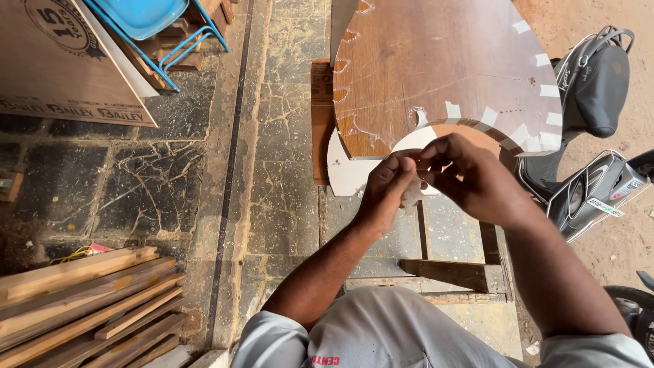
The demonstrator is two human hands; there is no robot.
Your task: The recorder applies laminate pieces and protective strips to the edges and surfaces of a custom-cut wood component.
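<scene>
My left hand (387, 192) and my right hand (470, 178) meet in front of me, fingertips pinched together on a small pale scrap (411, 196) held between them. Just beyond the hands lies a large curved brown wooden panel (436, 68) with pieces of white tape along its arched edge and saw-tooth pencil marks on its left side. A white cut-out board (349, 174) sticks out from under the panel, below my left hand's knuckles.
A parked scooter (599, 136) stands at the right. Wooden strips (88, 307) are stacked at the lower left. A plywood sheet (61, 68) leans at the upper left beside a blue metal chair (157, 20). A wooden block (453, 272) lies on the stone floor.
</scene>
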